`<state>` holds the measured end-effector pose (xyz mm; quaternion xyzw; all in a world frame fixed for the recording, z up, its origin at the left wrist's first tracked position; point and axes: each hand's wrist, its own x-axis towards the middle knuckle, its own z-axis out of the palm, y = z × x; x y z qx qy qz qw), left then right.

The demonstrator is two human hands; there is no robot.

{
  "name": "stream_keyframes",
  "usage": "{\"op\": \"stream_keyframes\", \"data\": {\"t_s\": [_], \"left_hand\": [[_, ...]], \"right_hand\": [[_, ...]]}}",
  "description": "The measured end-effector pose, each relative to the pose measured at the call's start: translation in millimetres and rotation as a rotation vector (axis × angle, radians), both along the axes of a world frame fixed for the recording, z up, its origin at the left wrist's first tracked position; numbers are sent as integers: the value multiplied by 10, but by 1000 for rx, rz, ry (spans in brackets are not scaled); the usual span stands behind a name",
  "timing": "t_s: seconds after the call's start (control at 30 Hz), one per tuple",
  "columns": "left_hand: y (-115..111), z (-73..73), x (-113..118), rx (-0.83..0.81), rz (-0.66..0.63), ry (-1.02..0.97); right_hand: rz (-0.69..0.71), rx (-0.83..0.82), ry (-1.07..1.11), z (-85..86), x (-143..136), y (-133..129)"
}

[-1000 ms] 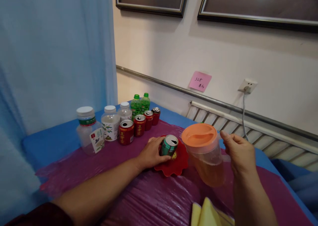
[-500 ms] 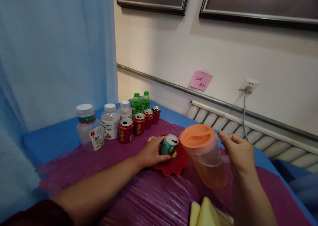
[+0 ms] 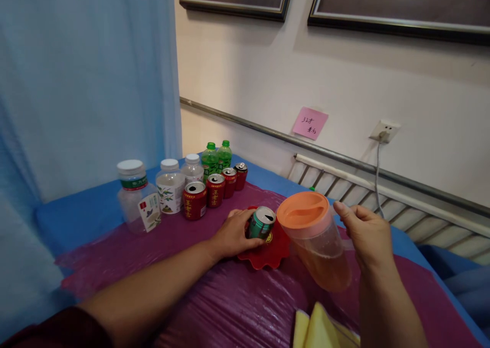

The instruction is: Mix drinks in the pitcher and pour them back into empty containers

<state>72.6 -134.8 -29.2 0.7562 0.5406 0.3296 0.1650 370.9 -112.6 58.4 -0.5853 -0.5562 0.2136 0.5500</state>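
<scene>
A small green drink can (image 3: 259,226) with an opened top stands over a red scalloped plate (image 3: 264,258), wrapped by the fingers of my left hand (image 3: 235,233). My right hand (image 3: 369,235) grips a clear plastic pitcher (image 3: 323,258) at its handle side; the handle itself is mostly hidden. The pitcher has an orange lid (image 3: 304,211) and holds amber liquid. It leans toward the can, its lid close to the can's top but apart from it. I see no stream of liquid between them.
Red cans (image 3: 194,201) stand in a row left of the plate. Behind are white-capped clear bottles (image 3: 169,187) and green bottles (image 3: 210,156). Folded yellow cloth (image 3: 319,327) lies in front on purple plastic sheeting (image 3: 214,302). A radiator (image 3: 344,195) lines the wall.
Almost nothing differs. The pitcher has shifted very slightly, and both hands keep their holds.
</scene>
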Motion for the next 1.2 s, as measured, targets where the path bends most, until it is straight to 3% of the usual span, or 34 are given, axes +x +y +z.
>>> {"op": "stream_keyframes", "data": {"t_s": [0.53,1.2], "left_hand": [[-57,1,-40,-5,71,-3],[-49,29,-47,-22,4,6]], "right_hand": [[87,-38,16,-54,-120,64],[35,-30,-40,-9,-94,-27]]}}
